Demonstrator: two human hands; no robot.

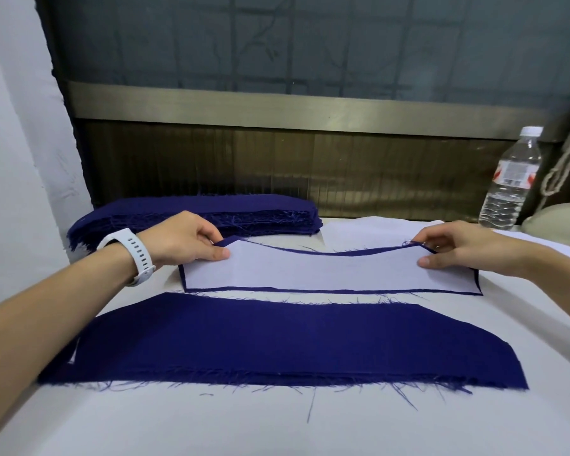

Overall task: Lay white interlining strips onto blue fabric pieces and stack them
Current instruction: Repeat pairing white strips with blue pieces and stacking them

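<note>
A white interlining strip (329, 273) lies on a blue fabric piece whose dark edge (231, 288) shows as a thin border around it. My left hand (186, 238) pinches the strip's left end together with the blue piece. My right hand (458, 248) pinches the right end, where the far edge lifts slightly. Nearer to me lies a wider blue fabric stack (277, 343) with frayed threads along its front edge. A tall pile of blue fabric pieces (211, 212) sits at the back left.
A white cloth covers the table (277, 422). A clear water bottle (510, 179) stands at the back right, beside a beige rope and cushion (560, 215). A wall with a dark panel runs along the table's far edge.
</note>
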